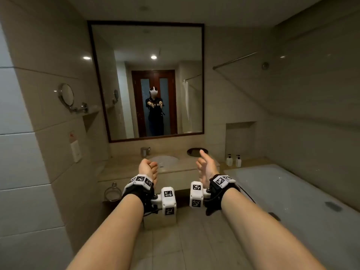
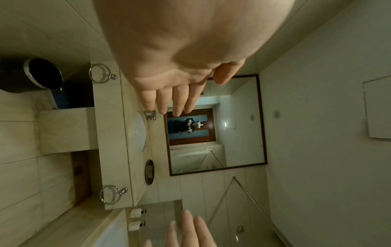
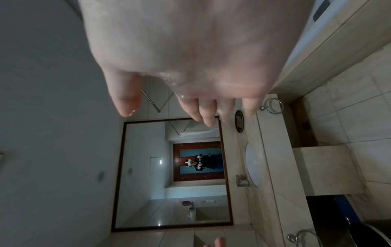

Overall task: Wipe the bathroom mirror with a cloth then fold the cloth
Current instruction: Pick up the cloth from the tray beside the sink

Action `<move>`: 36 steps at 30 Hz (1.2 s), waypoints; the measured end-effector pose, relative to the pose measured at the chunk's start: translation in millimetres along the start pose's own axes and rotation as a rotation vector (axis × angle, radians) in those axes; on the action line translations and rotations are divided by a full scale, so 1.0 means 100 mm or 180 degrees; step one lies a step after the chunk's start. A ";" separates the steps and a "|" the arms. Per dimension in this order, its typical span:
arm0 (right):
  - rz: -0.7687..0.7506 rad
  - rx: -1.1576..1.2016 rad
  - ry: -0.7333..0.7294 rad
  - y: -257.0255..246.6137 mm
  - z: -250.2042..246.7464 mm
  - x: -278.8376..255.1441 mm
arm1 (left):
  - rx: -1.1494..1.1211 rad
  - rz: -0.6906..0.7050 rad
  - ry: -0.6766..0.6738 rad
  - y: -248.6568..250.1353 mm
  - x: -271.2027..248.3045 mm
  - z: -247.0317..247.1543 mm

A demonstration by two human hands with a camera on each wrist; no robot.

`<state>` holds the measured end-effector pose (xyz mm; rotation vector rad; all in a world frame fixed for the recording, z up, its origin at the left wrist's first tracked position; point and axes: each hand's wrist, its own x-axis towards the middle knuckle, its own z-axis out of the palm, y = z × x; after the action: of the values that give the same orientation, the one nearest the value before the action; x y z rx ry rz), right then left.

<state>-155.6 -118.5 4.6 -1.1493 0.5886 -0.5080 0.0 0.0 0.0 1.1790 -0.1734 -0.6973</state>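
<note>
The dark-framed bathroom mirror (image 1: 148,80) hangs on the tiled wall above the vanity, well beyond both hands. It also shows in the left wrist view (image 2: 232,125) and the right wrist view (image 3: 148,173), reflecting a person with both arms held out. My left hand (image 1: 150,167) is stretched forward over the counter's near edge, fingers relaxed and holding nothing (image 2: 196,95). My right hand (image 1: 203,164) is level with it, palm inward, thumb up, also empty (image 3: 167,115). No cloth shows in any view.
A white sink (image 1: 164,159) with a faucet (image 1: 145,152) sits in the counter, a dark dish (image 1: 196,152) to its right. Two pump bottles (image 1: 232,160) stand by the bathtub (image 1: 292,201). A towel ring (image 1: 112,193) and a black bin (image 2: 40,75) are at lower left.
</note>
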 end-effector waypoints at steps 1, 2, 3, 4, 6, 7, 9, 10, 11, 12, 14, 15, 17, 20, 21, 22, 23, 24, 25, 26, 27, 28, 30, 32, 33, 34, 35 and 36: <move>-0.0047 0.0072 0.0053 0.00 0.00 0.02 | 0.0045 0.0003 -0.0056 -0.01 0.04 0.02; -0.0039 0.0081 0.0174 0.01 -0.02 0.07 | 0.0085 -0.0041 -0.0037 -0.04 0.12 0.04; -0.0054 0.0120 0.0239 0.03 -0.04 0.11 | 0.0121 -0.0082 -0.0064 -0.07 0.18 0.08; -0.0062 0.0091 0.0292 0.06 -0.06 0.14 | 0.0203 -0.0110 -0.0147 -0.13 0.24 0.10; -0.0040 0.0087 0.0424 0.13 -0.11 0.24 | 0.0242 -0.0215 -0.0146 -0.23 0.37 0.17; -0.0034 0.0069 0.0462 0.15 -0.15 0.31 | 0.0294 -0.0246 -0.0153 -0.27 0.46 0.21; -0.0041 0.0033 0.0530 0.16 -0.22 0.46 | 0.0331 -0.0295 -0.0401 -0.36 0.65 0.30; -0.0041 0.0034 0.0574 0.16 -0.27 0.56 | 0.0318 -0.0321 -0.0545 -0.42 0.76 0.35; -0.0043 0.0045 0.0580 0.17 -0.32 0.67 | 0.0313 -0.0343 -0.0620 -0.48 0.86 0.41; -0.0033 0.0044 0.0581 0.17 -0.37 0.77 | 0.0326 -0.0345 -0.0689 -0.53 0.98 0.46; -0.0027 0.0065 0.0588 0.20 -0.50 1.05 | 0.0423 -0.0337 -0.0685 -0.65 1.25 0.59; -0.0020 0.0060 0.0584 0.22 -0.58 1.21 | 0.0474 -0.0323 -0.0634 -0.72 1.40 0.66; -0.0001 0.0035 0.0590 0.28 -0.77 1.57 | 0.0498 -0.0303 -0.0490 -0.87 1.77 0.80; 0.0097 -0.0042 0.0599 0.32 -1.04 2.14 | 0.0495 -0.0383 -0.0280 -1.03 2.27 1.03; 0.0161 -0.0062 0.0624 0.32 -1.11 2.34 | 0.0523 -0.0423 -0.0197 -1.06 2.42 1.12; 0.0245 -0.0083 0.0639 0.31 -1.18 2.53 | 0.0551 -0.0450 -0.0129 -1.07 2.58 1.21; 0.0334 -0.0093 0.0651 0.28 -1.24 2.73 | 0.0575 -0.0466 -0.0083 -1.07 2.74 1.30; 0.0388 -0.0098 0.0671 0.25 -1.30 2.94 | 0.0575 -0.0457 -0.0058 -1.07 2.91 1.39; 0.0415 -0.0096 0.0688 0.21 -1.35 3.14 | 0.0575 -0.0469 -0.0060 -1.06 3.06 1.48; 0.0417 -0.0097 0.0703 0.16 -1.41 3.34 | 0.0561 -0.0469 -0.0063 -1.06 3.23 1.56; 0.0422 -0.0111 0.0706 0.12 -1.46 3.53 | 0.0532 -0.0475 -0.0044 -1.06 3.38 1.64; 0.0441 -0.0132 0.0691 0.09 -1.49 3.70 | 0.0490 -0.0476 -0.0018 -1.06 3.54 1.72; 0.0517 -0.0164 0.0622 0.06 -1.56 4.03 | 0.0437 -0.0478 0.0015 -1.08 3.84 1.86; 0.0589 -0.0171 0.0590 0.06 -1.63 4.39 | 0.0461 -0.0517 -0.0003 -1.14 4.20 1.96; 0.0609 -0.0161 0.0601 0.07 -1.67 4.58 | 0.0497 -0.0558 -0.0042 -1.18 4.39 2.01; 0.0608 -0.0176 0.0606 0.08 -1.72 4.77 | 0.0515 -0.0614 -0.0097 -1.21 4.57 2.05; 0.0590 -0.0204 0.0607 0.08 -1.76 4.97 | 0.0507 -0.0669 -0.0153 -1.25 4.77 2.09; 0.0568 -0.0247 0.0622 0.08 -1.80 5.19 | 0.0500 -0.0714 -0.0186 -1.28 4.98 2.14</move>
<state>110.7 -575.5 -143.7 -1.1151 0.8784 -0.4497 235.3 -484.8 -142.4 1.3419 -0.1482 -0.9290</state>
